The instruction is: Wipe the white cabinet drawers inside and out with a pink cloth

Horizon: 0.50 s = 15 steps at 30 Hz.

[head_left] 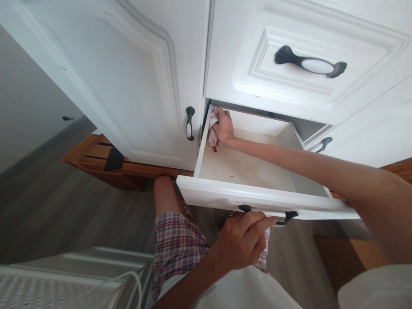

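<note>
A white drawer (pixel 257 189) is pulled out of the cabinet in front of me. My right hand (pixel 223 126) reaches across it and is closed on a crumpled, pale patterned cloth (pixel 212 136), pressed at the drawer's far left corner. Just below the cloth lies a small red bit (pixel 215 149) on the drawer floor, with a few specks and stains nearby. At the drawer front, my left hand (pixel 246 238) has its fingers wrapped round the dark drawer handle (pixel 287 217), whose middle is partly covered by the fingers.
Left of the drawer is a white cabinet door (pixel 135 81) with a black-and-white handle (pixel 189 123). Above sits a closed drawer front (pixel 309 43). A wooden base (pixel 96 159) juts out at floor level. A white perforated basket or rack (pixel 58 287) stands at the lower left.
</note>
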Each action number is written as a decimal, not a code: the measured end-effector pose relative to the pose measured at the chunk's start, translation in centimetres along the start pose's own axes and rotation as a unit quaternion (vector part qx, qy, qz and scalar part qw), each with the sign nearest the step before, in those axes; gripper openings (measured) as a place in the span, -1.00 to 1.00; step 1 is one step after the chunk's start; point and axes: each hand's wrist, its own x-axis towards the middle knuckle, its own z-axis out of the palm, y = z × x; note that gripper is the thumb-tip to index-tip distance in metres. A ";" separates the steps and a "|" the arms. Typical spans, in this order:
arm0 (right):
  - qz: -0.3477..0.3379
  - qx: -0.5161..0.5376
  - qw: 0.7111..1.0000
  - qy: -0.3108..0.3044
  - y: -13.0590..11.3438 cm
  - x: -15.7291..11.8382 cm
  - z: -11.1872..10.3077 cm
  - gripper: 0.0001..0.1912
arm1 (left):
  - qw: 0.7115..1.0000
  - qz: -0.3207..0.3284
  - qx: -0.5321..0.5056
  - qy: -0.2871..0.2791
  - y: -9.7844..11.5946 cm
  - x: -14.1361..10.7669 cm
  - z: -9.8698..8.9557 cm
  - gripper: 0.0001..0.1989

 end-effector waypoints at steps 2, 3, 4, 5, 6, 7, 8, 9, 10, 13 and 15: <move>-0.116 -0.088 0.989 0.013 1.2 -0.4 -0.6 -0.64 | 1.000 0.004 -0.001 0.005 -0.1 0.0 0.1 -0.64; -0.176 -0.141 0.974 -0.006 1.9 -0.4 -1.1 -0.62 | 1.000 0.004 0.000 0.002 -0.1 -0.1 0.2 -0.64; -0.226 -0.191 0.955 -0.031 2.6 -0.2 -1.8 -0.59 | 1.000 0.003 0.003 -0.003 -0.1 -0.2 0.2 -0.63; -0.270 -0.235 0.932 -0.061 3.3 0.1 -2.5 -0.56 | 1.000 0.003 0.007 -0.011 -0.2 -0.3 0.3 -0.62; -0.310 -0.271 0.907 -0.094 3.9 0.5 -3.1 -0.53 | 1.000 0.003 0.012 -0.019 -0.2 -0.3 0.3 -0.61; -0.345 -0.296 0.882 -0.124 4.3 1.0 -3.6 -0.51 | 1.000 0.002 0.016 -0.025 -0.2 -0.4 0.3 -0.60; -0.376 -0.313 0.859 -0.149 4.7 1.5 -4.0 -0.50 | 0.999 0.001 0.021 -0.028 -0.2 -0.5 0.3 -0.59; -0.399 -0.326 0.841 -0.166 4.9 1.8 -4.1 -0.50 | 0.999 -0.001 0.025 -0.027 -0.2 -0.5 0.3 -0.60; -0.415 -0.342 0.825 -0.175 5.0 2.1 -4.2 -0.49 | 0.999 -0.004 0.026 -0.024 -0.1 -0.4 0.2 -0.60; -0.419 -0.365 0.815 -0.166 5.1 2.5 -4.0 -0.48 | 1.000 -0.014 0.016 -0.020 0.1 -0.2 -0.2 -0.61; -0.416 -0.376 0.813 -0.159 5.0 2.4 -4.3 -0.48 | 0.999 -0.020 0.003 -0.027 0.2 0.0 -0.5 -0.62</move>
